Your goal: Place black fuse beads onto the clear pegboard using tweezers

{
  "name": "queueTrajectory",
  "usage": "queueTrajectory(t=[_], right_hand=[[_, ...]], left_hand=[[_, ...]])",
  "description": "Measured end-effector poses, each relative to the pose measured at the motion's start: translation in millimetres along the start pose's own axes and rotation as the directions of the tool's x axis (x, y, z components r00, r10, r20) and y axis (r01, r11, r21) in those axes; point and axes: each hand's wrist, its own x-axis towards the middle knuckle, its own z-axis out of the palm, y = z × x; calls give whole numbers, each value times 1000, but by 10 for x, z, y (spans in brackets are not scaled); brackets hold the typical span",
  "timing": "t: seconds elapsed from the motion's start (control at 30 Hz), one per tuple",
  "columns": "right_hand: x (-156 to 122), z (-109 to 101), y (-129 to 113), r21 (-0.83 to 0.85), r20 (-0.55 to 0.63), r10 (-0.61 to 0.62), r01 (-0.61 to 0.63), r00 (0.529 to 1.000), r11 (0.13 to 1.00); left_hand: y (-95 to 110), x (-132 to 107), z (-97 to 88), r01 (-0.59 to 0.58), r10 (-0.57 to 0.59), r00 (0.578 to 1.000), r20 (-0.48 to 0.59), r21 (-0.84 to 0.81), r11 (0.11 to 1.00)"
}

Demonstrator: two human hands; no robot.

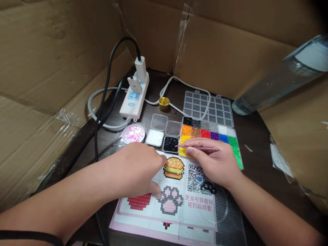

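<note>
Several brown cardboard walls [225, 51], taped at the seams, rise around a dark table [256, 140] with a faint wood grain. Near the edge lie pink-bordered pattern sheets [160, 182] printed with a burger and a paw; a clear pegboard [229, 215] overlaps their right side, and a black bead piece [208, 187] lies there by the right wrist. At the right stands a tall clear vessel [269, 82]. A compartment box [232, 132] of coloured beads sits mid-table, its lid [222, 112] folded back toward the rear wall. Left of that, a white power strip [130, 109] trails cables. The left hand [142, 167] is over the sheets, thumb and forefinger apart, nothing seen between them. The right hand's [217, 160] fingers pinch pink tweezers [197, 148], tips at the small tray of black beads [171, 144], beside one of white beads [154, 137]. Behind is a gold tin [164, 103].
</note>
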Motion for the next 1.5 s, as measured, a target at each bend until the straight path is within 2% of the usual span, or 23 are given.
queueTrajectory(t=[0.17, 0.37, 0.63, 1.03, 1.3, 1.5], right_hand=[[2, -13, -12, -17, 6, -22, 22, 1000, 1000], [3, -3, -14, -40, 0, -47, 46, 999, 998], [-1, -1, 14, -3, 14, -26, 26, 1000, 1000], [-2, 4, -22, 3, -25, -15, 15, 1000, 1000], [15, -9, -36, 74, -79, 43, -37, 996, 997], [31, -105, -35, 214, -86, 108, -87, 990, 973]], left_hand=[[2, -1, 0, -1, 1, 1000, -21, -21, 1000], [5, 2, -2, 7, -7, 1000, 6, 5, 1000], [-7, 11, 18, -12, 12, 1000, 2, 31, 999], [-2, -4, 26, -11, 11, 1000, -12, 26, 1000], [-11, -1, 40, -15, 16, 1000, -17, 31, 999], [-18, -6, 39, -16, 17, 1000, -22, 39, 999]])
